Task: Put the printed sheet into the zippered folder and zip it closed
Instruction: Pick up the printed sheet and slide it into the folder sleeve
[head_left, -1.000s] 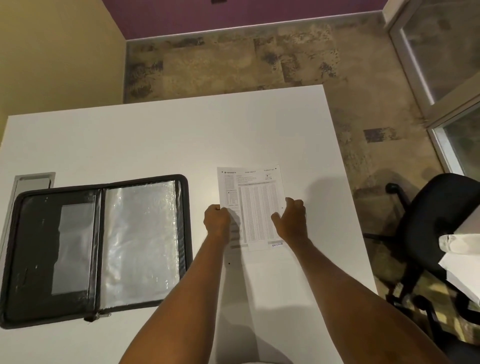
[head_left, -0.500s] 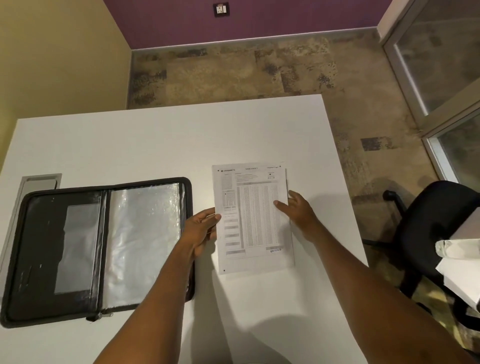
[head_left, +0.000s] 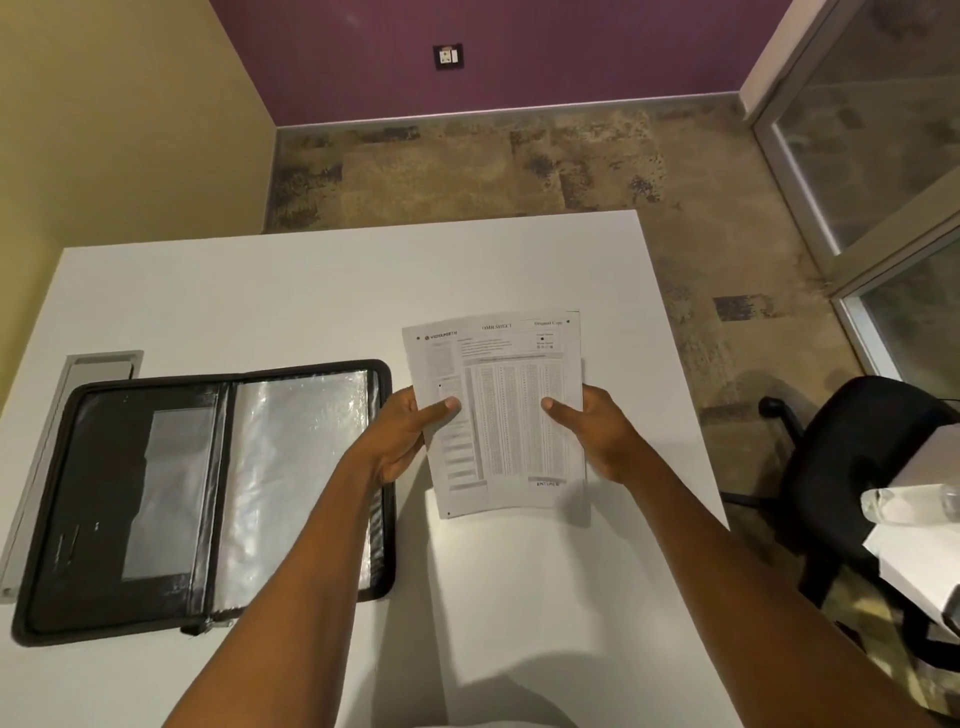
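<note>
Fingers (head_left: 441, 408) of both hands pinching printed sheet (head_left: 501, 410)

An office room: white desk (head_left: 311, 291), black swivel chair (head_left: 857, 467), carpet tiles (head_left: 467, 171), glass partition (head_left: 872, 130).

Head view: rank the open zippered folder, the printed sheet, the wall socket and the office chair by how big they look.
1. zippered folder
2. office chair, partly cut off, so unsure against the folder
3. printed sheet, lifted nearer the camera
4. wall socket, far away
</note>
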